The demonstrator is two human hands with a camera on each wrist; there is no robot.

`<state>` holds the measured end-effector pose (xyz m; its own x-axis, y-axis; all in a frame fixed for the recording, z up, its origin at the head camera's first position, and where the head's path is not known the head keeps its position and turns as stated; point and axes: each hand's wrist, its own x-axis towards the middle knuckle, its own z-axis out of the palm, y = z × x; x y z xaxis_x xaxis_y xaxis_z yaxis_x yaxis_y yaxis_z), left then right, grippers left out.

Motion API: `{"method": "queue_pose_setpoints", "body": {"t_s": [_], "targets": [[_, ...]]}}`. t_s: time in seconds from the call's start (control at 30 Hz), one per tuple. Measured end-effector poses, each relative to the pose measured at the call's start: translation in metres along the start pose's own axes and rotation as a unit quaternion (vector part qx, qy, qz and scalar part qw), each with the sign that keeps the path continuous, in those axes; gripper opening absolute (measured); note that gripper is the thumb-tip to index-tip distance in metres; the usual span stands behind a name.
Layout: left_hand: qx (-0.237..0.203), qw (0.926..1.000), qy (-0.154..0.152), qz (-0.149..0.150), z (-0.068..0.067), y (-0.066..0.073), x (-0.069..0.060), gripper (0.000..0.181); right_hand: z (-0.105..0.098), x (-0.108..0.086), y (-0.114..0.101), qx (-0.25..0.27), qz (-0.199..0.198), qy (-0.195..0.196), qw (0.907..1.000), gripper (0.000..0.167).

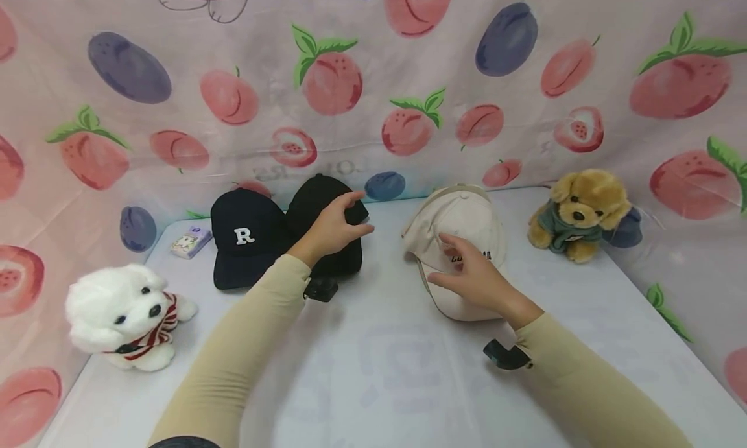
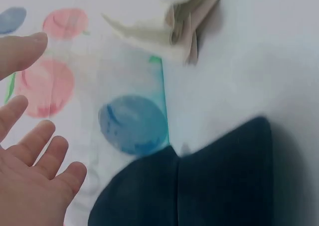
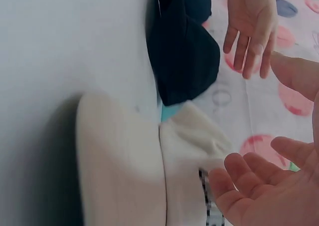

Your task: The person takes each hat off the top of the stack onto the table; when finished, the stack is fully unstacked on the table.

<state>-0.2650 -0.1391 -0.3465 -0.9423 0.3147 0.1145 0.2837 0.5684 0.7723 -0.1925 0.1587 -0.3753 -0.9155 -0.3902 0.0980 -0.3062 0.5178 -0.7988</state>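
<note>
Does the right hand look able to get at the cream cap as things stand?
Probably yes: the right hand is right by the cream cap, open and holding nothing, with nothing visible blocking it; the left hand is off by the black caps.

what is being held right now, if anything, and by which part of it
Nothing is held: the left grip is open near the plain black cap, and the right grip is open near the white cap.

The left arm and right arm angle forward and inward in tan sleeves — the left hand and right hand raised apart, fingers loosely extended, each thumb spread away from them.
</note>
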Motion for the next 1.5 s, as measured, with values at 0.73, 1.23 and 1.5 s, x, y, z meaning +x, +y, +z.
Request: {"method": "queue_pose_setpoints", "body": {"t_s": [0.73,1.23,1.5], "targets": [[-0.052,0.9967,-0.061,0.012,0.070,0.014,0.015,0.074,-0.043,-0.049,0.055,-0.052,0.110,0.036,0.9920,0.088],[-0.103,0.9930,-0.055,-0.016,0.103,0.022,0.024,0.082,-0.045,-0.046,0.082,-0.056,0.179,-0.010,0.9822,0.105],[-0.110,0.9917,-0.051,-0.045,0.107,0.024,0.027,0.080,-0.046,-0.043,0.085,-0.054,0.191,-0.025,0.9797,0.108]]}}
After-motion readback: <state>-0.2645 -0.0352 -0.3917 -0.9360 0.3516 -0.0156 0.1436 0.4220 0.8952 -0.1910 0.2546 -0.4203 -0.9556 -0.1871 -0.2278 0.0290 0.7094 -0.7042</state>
